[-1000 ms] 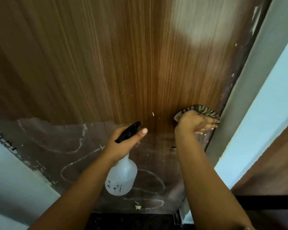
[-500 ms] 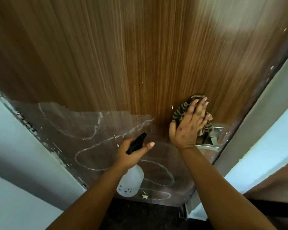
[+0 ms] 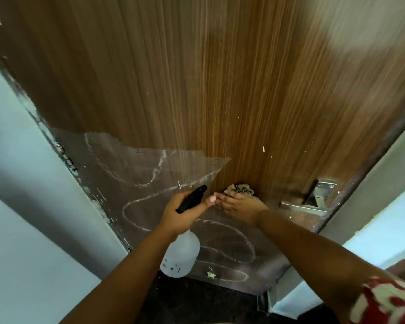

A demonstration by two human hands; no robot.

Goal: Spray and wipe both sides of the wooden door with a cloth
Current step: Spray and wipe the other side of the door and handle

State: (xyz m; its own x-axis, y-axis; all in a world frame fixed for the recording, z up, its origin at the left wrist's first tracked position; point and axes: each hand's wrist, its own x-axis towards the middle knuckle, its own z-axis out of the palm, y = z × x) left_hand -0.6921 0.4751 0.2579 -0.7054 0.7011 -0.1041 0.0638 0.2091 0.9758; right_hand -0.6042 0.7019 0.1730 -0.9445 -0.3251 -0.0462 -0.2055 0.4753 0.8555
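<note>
Door (image 3: 197,78) mid-wipe, seen from the head camera. Nearest, left hand (image 3: 182,213) wrapped round bottle (image 3: 180,256), forefinger by the black trigger. Just beyond, right hand (image 3: 241,206) pressing bunched cloth (image 3: 240,189) flat against the wood, near the handle (image 3: 304,206). Risk judged: cloth snagging on torn film (image 3: 136,169) or handle, or an accidental squirt onto the wiping hand.

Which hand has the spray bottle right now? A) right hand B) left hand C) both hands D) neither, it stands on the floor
B: the left hand grips the black trigger head of the white spray bottle, while the right hand holds the striped cloth against the wooden door, left of the metal door handle.
</note>
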